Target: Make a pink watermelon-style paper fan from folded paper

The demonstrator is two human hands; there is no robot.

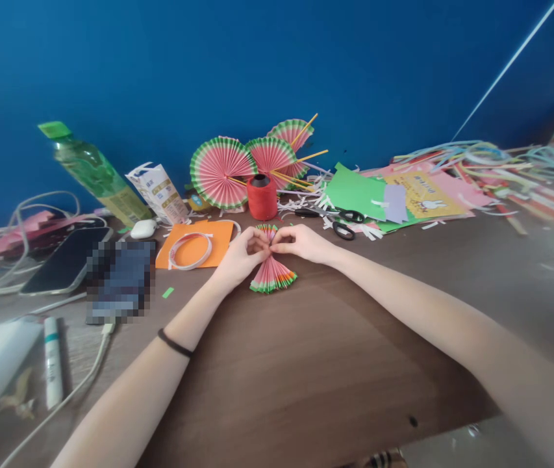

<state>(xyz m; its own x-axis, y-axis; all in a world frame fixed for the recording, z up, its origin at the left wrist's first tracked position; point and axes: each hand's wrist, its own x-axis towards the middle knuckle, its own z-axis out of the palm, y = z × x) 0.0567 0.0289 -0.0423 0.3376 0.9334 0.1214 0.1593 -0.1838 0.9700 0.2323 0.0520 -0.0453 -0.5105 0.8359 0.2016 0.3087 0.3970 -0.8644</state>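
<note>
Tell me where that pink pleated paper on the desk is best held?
Probably at the narrow waist of the pleated paper, pinched from left and right, as the left hand and right hand do. There the folds bunch tight; the ends flare open, near and far, and look flimsy.

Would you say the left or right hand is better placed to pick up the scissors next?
Probably the right hand: the scissors lie just beyond it on its side, while the left hand could hold the pleated paper both now pinch.
</note>
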